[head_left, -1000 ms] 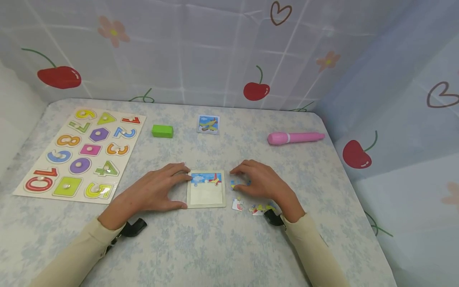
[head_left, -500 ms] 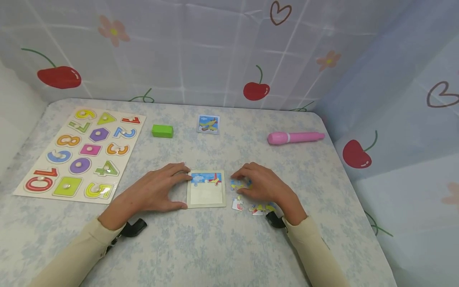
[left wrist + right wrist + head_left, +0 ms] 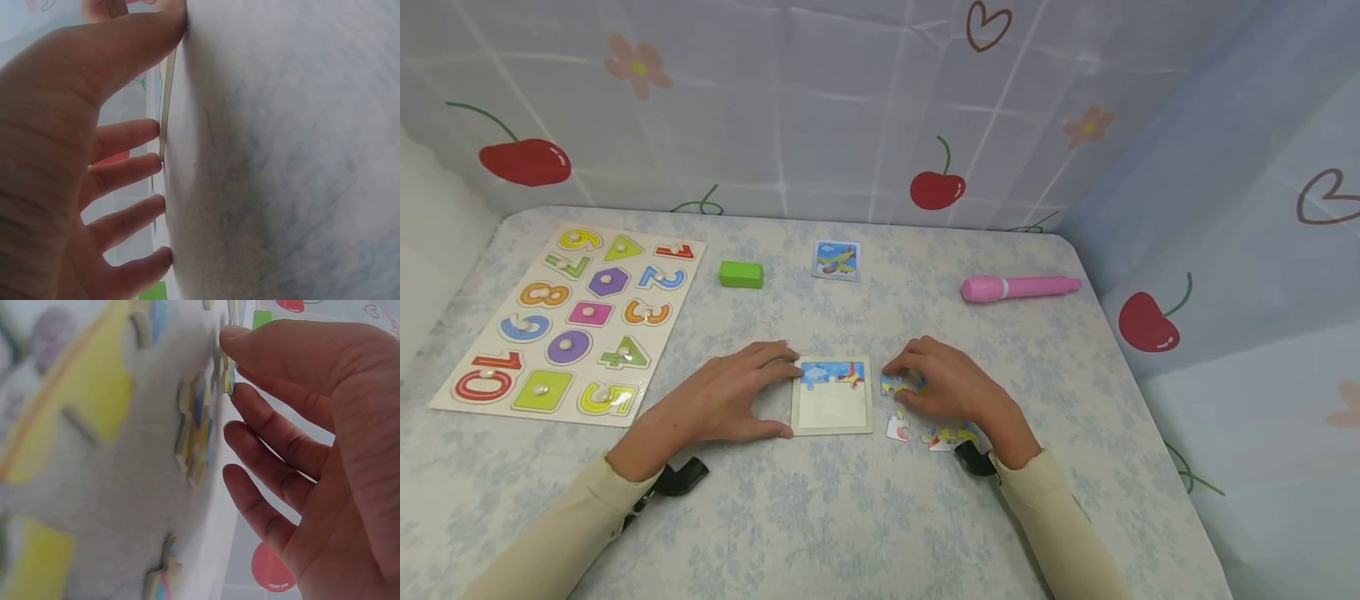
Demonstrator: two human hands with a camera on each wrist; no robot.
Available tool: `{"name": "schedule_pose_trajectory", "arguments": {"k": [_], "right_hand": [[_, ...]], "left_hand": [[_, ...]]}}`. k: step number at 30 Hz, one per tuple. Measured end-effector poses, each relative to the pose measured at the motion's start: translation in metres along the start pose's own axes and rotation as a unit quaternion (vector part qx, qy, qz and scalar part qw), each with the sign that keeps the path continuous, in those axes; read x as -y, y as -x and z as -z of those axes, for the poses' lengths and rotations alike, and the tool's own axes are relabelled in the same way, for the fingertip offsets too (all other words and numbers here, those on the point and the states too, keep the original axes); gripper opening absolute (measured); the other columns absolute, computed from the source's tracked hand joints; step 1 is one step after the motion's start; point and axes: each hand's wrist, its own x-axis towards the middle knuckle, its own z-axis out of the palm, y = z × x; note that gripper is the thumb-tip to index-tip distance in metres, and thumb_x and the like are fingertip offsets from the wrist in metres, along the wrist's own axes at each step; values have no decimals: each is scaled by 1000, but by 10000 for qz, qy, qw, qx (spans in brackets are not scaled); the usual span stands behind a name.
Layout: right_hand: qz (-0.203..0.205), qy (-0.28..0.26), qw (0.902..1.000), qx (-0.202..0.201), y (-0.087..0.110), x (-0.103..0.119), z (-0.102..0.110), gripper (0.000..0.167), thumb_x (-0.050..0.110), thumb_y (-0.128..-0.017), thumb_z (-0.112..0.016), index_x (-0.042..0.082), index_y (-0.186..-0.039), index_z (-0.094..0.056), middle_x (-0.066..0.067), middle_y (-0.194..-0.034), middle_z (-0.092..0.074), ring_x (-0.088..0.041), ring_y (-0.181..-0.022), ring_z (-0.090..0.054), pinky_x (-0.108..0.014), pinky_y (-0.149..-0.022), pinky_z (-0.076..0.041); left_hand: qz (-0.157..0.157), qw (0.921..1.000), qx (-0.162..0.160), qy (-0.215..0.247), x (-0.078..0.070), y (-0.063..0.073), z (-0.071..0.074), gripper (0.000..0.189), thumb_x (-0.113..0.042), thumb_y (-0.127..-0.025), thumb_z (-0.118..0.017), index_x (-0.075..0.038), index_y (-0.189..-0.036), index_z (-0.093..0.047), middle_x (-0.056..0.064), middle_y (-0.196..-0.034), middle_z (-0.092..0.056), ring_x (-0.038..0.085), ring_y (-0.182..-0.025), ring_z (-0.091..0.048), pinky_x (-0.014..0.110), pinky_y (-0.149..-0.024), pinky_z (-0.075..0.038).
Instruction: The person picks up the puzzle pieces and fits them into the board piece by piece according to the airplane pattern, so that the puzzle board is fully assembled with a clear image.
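In the head view a square puzzle tray (image 3: 831, 412) lies mid-table, its top row filled with blue-sky pieces. My left hand (image 3: 722, 392) rests at its left side, fingertips and thumb against the frame; the left wrist view has those fingers spread and fairly straight along the tray edge (image 3: 166, 106). Just right of the tray, my right hand (image 3: 947, 383) pinches a blue and yellow puzzle piece (image 3: 891, 383) between thumb and forefinger, low over the table. The right wrist view catches the edge of that piece (image 3: 229, 378) beside the thumb, the other fingers loosely bent.
Loose jigsaw pieces (image 3: 898, 427) lie below the right hand, with more near the wrist (image 3: 942, 438). Farther back are a green block (image 3: 741, 274), an airplane picture card (image 3: 837, 261) and a pink pen-shaped object (image 3: 1019, 288). A number-and-shape board (image 3: 568, 325) covers the left.
My right hand has shifted slightly, and the piece at its fingertips now shows differently, with more blue along its left side. My left hand and the tray stay in place.
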Motion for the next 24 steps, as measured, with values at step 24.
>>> {"name": "schedule_pose_trajectory", "arguments": {"k": [24], "right_hand": [[714, 225, 9971, -140, -34, 23, 9, 30, 22, -95, -83, 20, -125, -80, 4, -116, -69, -14, -104, -63, -34, -87, -55]], "left_hand": [[67, 10000, 1, 0, 0, -1, 0, 81, -61, -79, -92, -14, -141, -70, 5, -153, -58, 28, -147, -51, 51, -101, -57]]}}
